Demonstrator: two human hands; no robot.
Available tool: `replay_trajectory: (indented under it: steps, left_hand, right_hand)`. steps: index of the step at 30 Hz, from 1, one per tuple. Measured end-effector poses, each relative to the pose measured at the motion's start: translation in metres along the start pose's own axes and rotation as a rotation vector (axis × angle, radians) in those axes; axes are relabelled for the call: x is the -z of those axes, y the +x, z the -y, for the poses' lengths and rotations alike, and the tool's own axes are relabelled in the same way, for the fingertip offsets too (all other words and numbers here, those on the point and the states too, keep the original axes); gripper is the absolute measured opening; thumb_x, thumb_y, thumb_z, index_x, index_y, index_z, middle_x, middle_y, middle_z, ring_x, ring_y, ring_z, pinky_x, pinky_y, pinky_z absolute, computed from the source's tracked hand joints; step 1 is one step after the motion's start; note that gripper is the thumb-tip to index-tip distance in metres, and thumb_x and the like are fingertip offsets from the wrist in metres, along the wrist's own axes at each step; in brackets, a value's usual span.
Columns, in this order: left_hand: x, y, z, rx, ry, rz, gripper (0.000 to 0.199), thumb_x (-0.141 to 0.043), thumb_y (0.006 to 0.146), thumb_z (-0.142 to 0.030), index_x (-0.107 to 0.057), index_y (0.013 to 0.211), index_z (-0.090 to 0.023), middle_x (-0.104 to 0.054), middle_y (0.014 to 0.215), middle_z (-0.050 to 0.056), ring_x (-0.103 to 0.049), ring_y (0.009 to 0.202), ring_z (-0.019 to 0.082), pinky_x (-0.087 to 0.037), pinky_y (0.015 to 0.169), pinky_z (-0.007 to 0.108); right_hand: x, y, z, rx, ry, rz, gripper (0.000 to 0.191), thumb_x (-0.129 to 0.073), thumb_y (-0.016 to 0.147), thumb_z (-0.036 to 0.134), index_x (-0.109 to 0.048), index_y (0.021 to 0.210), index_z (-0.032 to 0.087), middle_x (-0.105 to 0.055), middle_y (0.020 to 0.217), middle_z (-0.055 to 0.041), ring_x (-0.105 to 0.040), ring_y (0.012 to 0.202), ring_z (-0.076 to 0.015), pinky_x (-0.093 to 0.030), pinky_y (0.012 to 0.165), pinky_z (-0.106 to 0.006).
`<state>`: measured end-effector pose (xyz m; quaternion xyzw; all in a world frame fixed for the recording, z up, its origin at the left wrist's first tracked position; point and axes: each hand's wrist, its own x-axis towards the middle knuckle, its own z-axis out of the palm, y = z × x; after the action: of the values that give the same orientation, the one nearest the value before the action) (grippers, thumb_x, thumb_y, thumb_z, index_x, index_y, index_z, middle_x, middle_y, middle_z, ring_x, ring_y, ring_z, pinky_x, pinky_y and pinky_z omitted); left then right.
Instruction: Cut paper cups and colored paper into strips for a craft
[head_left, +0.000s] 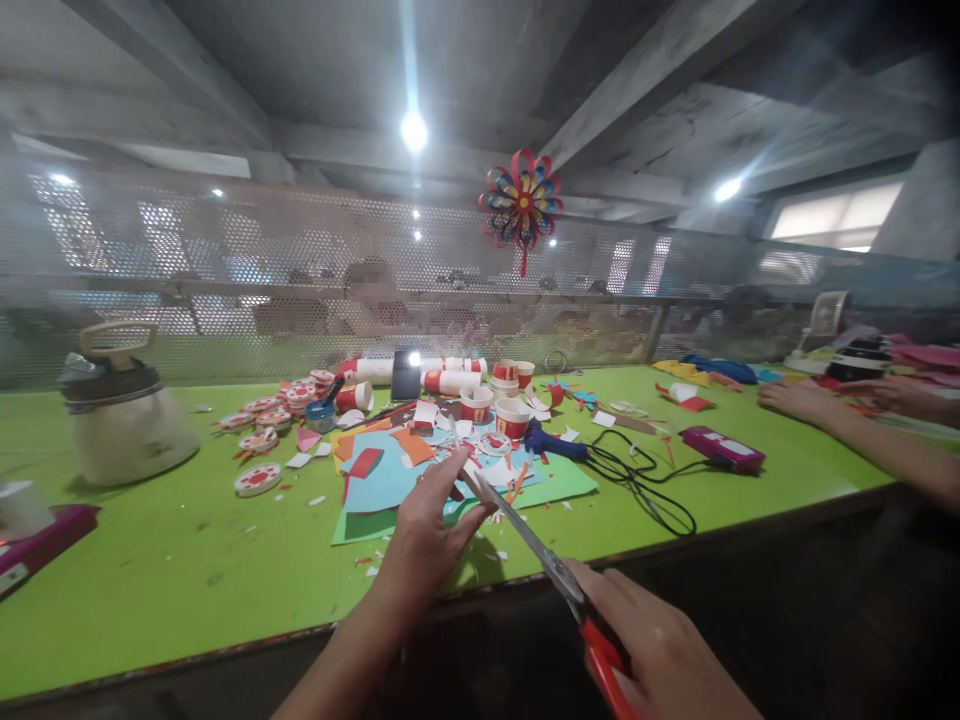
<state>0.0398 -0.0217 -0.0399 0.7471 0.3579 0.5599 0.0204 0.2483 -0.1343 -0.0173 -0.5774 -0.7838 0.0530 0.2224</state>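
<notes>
With my left hand (431, 525) I am grasping a small white piece (472, 468), which looks like paper, between the thumb and the fingers. My right hand (664, 640) is grasping the scissors (541, 545) by their red handles, and the blades are pointing away from me, towards the left fingertips. The white piece is sitting just above the near edge of the coloured sheets (375, 492), in front of the cups (512, 416). Because blade and piece are overlapping here, I cannot tell if the blades are fully closed or if they are biting the edge.

For working well, I think the left hand should be turning the piece gently, while the scissors are opening and closing in short, calm strokes. A light pinch near the cutting line is giving support without creasing, but the thumb needs to be staying behind the blades, since they are lying very near to it. Cutting with the deeper part of the blades is probably giving more control than snipping with the tips.

The piece is looking pale, thin and small, and its exact outline is partly hiding behind my fingers. The scissors are showing long, grey metal blades, with a dull shine near the pivot. Small paper scraps (373, 571) are lying around on the green bench (187, 590).
</notes>
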Motion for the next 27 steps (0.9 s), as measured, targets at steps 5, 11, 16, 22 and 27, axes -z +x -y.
replay_trajectory:
  steps: [5, 11, 16, 22, 27]
  left_hand:
    - [-0.001, -0.002, 0.001, -0.003, 0.006, -0.003, 0.05, -0.067, 0.079, -0.022, -0.052, 0.127, -0.021, -0.065, 0.112, 0.011, -0.061, 0.07, 0.015, -0.054, 0.073, 0.033]
    - [-0.002, -0.002, 0.002, 0.01, 0.009, 0.007, 0.05, -0.067, 0.078, -0.023, -0.053, 0.126, -0.017, -0.067, 0.108, 0.012, -0.061, 0.067, 0.015, -0.055, 0.071, 0.033]
    - [-0.002, -0.001, 0.002, 0.036, 0.001, 0.029, 0.05, -0.067, 0.078, -0.023, -0.054, 0.125, -0.017, -0.068, 0.102, 0.011, -0.062, 0.068, 0.015, -0.055, 0.071, 0.034]
    - [0.0, -0.001, 0.001, 0.044, -0.031, 0.053, 0.051, -0.067, 0.077, -0.021, -0.053, 0.126, -0.02, -0.066, 0.109, 0.011, -0.061, 0.068, 0.014, -0.055, 0.072, 0.033]
    - [0.004, 0.0, -0.002, 0.088, -0.1, 0.107, 0.052, -0.064, 0.078, -0.021, -0.05, 0.128, -0.022, -0.064, 0.112, 0.009, -0.061, 0.071, 0.013, -0.054, 0.072, 0.032]
  right_hand:
    - [-0.001, 0.0, 0.003, -0.011, 0.02, 0.0, 0.048, -0.045, 0.078, 0.013, -0.058, 0.123, 0.022, -0.068, 0.092, -0.0075, -0.066, 0.086, -0.0241, -0.053, 0.078, -0.034]
    - [-0.006, -0.001, 0.001, 0.023, -0.015, -0.01, 0.047, -0.044, 0.079, 0.012, -0.057, 0.124, 0.019, -0.066, 0.087, -0.0084, -0.065, 0.082, -0.0243, -0.053, 0.076, -0.035]
    - [-0.004, 0.0, 0.001, 0.045, -0.019, -0.016, 0.045, -0.045, 0.079, 0.013, -0.059, 0.122, 0.019, -0.065, 0.082, -0.0074, -0.065, 0.076, -0.0237, -0.053, 0.071, -0.035]
    - [0.002, 0.0, 0.007, 0.004, 0.014, 0.009, 0.044, -0.046, 0.078, 0.013, -0.06, 0.119, 0.02, -0.067, 0.085, -0.008, -0.065, 0.08, -0.0244, -0.052, 0.075, -0.036]
    - [0.017, 0.007, 0.015, 0.009, 0.273, 0.073, 0.035, -0.047, 0.078, 0.013, -0.066, 0.106, 0.022, -0.068, 0.083, -0.0027, -0.064, 0.077, -0.0199, -0.051, 0.071, -0.028]
